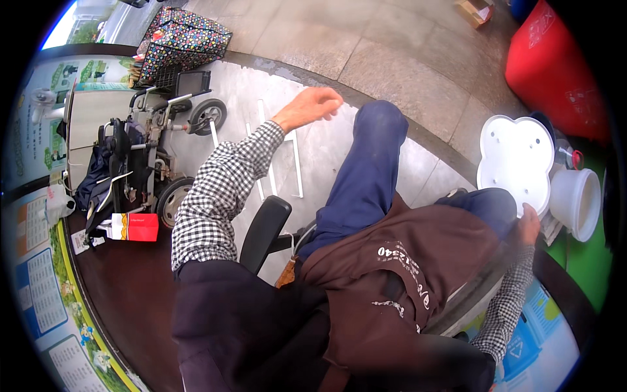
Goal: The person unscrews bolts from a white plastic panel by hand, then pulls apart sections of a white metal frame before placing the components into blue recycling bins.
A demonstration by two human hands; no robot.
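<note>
My left hand [312, 106] is stretched out in front of me, above the pale floor and left of my knee. Its fingers are loosely bent, and nothing shows in them. Below it on the floor lies a frame of thin white tubes [298, 166], partly hidden by my checked sleeve. At the right, my right hand [528, 227] grips the near rim of a white board with a scalloped, flower-like outline [513, 160]. Several small round marks or holes dot its face. The board stands tilted beside my right knee.
A white bucket [576, 204] stands right of the board, with a large red bag or bin [555, 72] beyond. At left are a wheeled walker or wheelchair [147, 150], a red-and-white box [134, 227] and a dotted bag [183, 42]. A black armrest [264, 232] is beside me.
</note>
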